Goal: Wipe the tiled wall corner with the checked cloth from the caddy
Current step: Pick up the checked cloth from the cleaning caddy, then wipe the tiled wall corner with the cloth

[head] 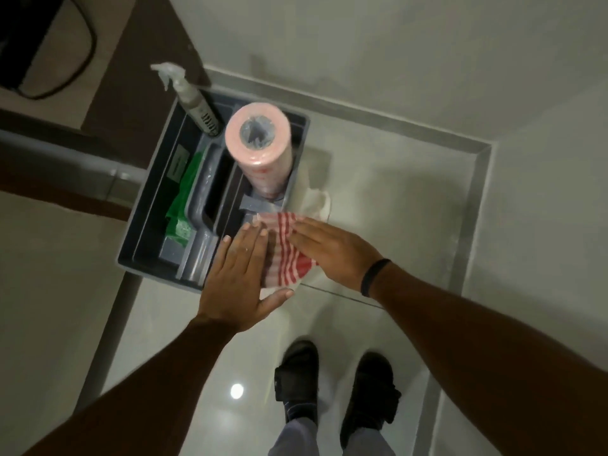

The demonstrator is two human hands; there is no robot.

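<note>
Head view: two hands (240, 274) (332, 251) flank one checked cloth (289, 255), one caddy (158, 225).

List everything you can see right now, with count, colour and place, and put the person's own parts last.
caddy: one, dark grey, on the floor left of centre
spray bottle: one, pale with a white trigger, back compartment of the caddy
roll of cloths: one, pink, upright in the caddy's right side
green cloth: one, caddy's left compartment
checked cloth: one, red and white, between the hands at the caddy's near right corner
white cloth: one, on the floor right of the caddy
wristband: one, black, right wrist
shoes: two, black, bottom centre
left hand: flat, fingers spread, beside the cloth
right hand: flat against the cloth
</note>
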